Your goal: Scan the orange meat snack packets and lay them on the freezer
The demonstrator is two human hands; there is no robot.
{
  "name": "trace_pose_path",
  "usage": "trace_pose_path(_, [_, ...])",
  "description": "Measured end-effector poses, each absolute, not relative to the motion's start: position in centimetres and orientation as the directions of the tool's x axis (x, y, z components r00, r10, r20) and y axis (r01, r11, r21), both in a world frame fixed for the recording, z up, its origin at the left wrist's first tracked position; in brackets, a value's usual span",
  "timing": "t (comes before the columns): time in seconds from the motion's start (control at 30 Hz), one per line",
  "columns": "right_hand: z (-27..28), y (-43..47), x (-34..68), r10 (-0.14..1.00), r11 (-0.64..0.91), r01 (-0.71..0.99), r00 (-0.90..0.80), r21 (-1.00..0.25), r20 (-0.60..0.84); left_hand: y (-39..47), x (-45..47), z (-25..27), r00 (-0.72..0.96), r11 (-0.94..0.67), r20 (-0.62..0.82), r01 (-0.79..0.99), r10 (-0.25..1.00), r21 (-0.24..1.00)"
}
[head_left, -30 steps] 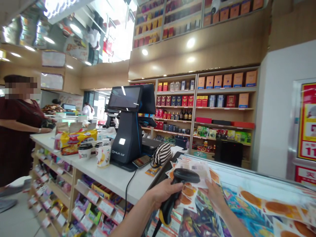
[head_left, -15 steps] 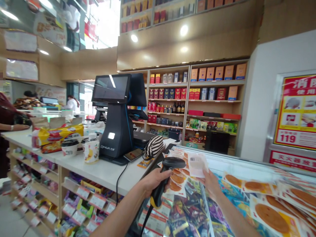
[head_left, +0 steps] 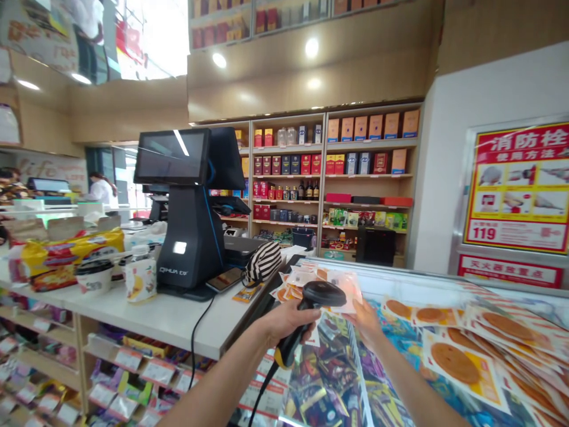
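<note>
My left hand (head_left: 291,320) is wrapped round the grip of a black barcode scanner (head_left: 323,293) with a yellow-trimmed base; its cable runs down towards me. My right hand (head_left: 365,321) pinches a flat, pale packet (head_left: 350,287) by its near edge. The scanner's head lies close in front of the packet and covers part of it, and a reddish glow shows on the packet. Behind the scanner, several flat packets with round orange-brown pieces (head_left: 291,284) lie on the glass top of a display case.
More such packets (head_left: 456,359) are spread and stacked on the glass at right. At left, a checkout terminal (head_left: 186,237), a white bottle (head_left: 140,276), a lidded cup (head_left: 94,277), yellow snack bags (head_left: 73,255) and a striped pouch (head_left: 263,262) stand on the white counter (head_left: 195,323).
The view has turned right. The packet in my right hand and the scanner have come closer together, and the packet now shows a reddish glow.
</note>
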State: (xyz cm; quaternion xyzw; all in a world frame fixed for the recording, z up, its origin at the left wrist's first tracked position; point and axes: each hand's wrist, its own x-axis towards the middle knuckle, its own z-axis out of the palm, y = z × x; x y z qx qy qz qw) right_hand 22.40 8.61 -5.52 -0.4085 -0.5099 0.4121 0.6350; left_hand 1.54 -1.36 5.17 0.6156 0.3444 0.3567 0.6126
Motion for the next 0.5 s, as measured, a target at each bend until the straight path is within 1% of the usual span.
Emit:
trace_pose_path(0.1, [-5.1,8.2,22.9,0.923,0.342,-0.006,0.192,-0.940,0.334,-1.3,2.1,5.3,0.496,-0.002,-0.006,0.015,0.868,1.000])
trace_pose_path(0.2, [-4.1,7.7,25.1,0.868,0.347,0.175,0.312,-0.921,0.386,-1.0,2.1,5.4,0.472,0.013,-0.012,0.001,0.882,1.000])
trace_pose_path(0.27, [-3.0,7.2,27.7,0.794,0.321,0.332,0.417,-0.887,0.443,-0.6,1.7,5.5,0.429,0.024,-0.024,0.004,0.903,1.000])
trace_pose_path(0.37, [-0.7,5.7,33.0,0.633,0.222,0.560,0.540,-0.798,0.555,0.2,0.7,5.4,0.386,0.051,-0.060,0.034,0.920,0.998])
trace_pose_path(0.43, [0.7,4.1,36.8,0.533,0.146,0.673,0.564,-0.725,0.631,0.5,0.0,5.2,0.368,0.067,-0.082,0.053,0.926,0.996])
trace_pose_path(0.5, [1.3,2.3,40.4,0.482,0.079,0.759,0.538,-0.647,0.691,0.8,-0.6,5.0,0.333,0.070,-0.083,0.050,0.939,0.996])
